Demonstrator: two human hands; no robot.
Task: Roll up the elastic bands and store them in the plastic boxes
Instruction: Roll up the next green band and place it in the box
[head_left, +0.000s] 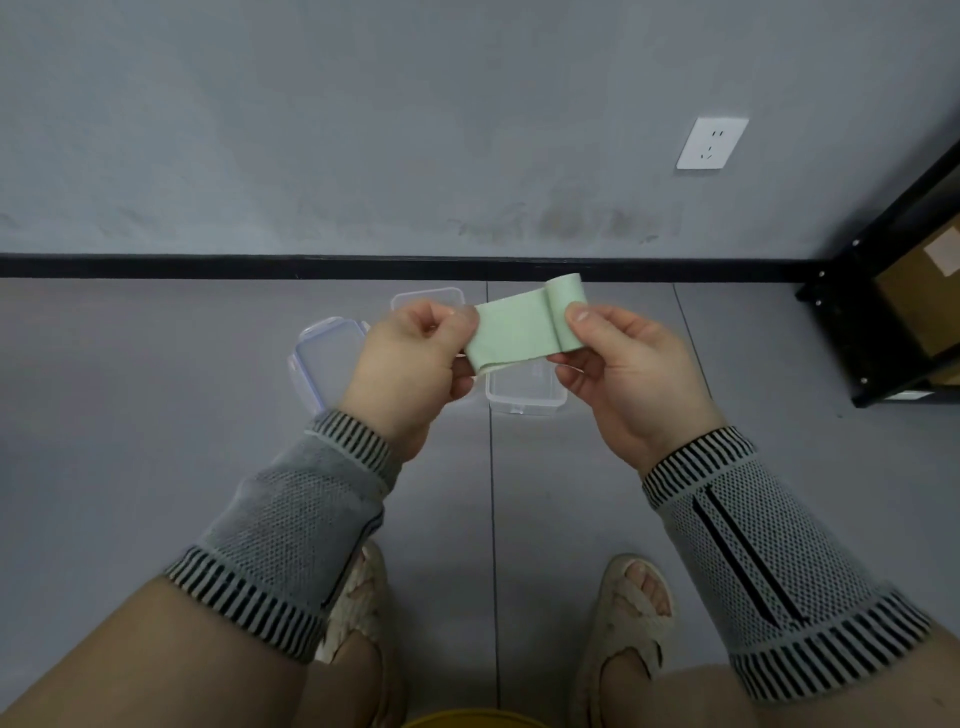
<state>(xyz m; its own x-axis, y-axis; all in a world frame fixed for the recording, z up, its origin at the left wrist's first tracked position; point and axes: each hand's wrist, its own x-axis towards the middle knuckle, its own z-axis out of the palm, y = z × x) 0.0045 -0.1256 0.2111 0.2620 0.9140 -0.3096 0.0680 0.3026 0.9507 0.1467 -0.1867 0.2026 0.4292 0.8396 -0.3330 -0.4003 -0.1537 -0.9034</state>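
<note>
While the person stands and looks down from the head camera, both hands hold one pale green elastic band (506, 332) up in the air, above the floor. The right hand (623, 371) pinches the rolled-up end with the thumb on top and the fingers below, so the little roll cannot spring open. The left hand (410, 358) grips the flat loose end with curled fingers and pulls it straight, which probably keeps the roll neat and tight. About half of the band looks flat, so I think the rolling is only partly done.

Right under the band sits an open clear plastic box (524, 397) on the gray floor (156, 415). It is close, likely so the roll can drop straight in. A lid (324, 358) lies just beside it on the left, partly hidden by the left hand. Another clear box or lid (428, 297) peeks out behind the hands; I cannot tell which.
</note>
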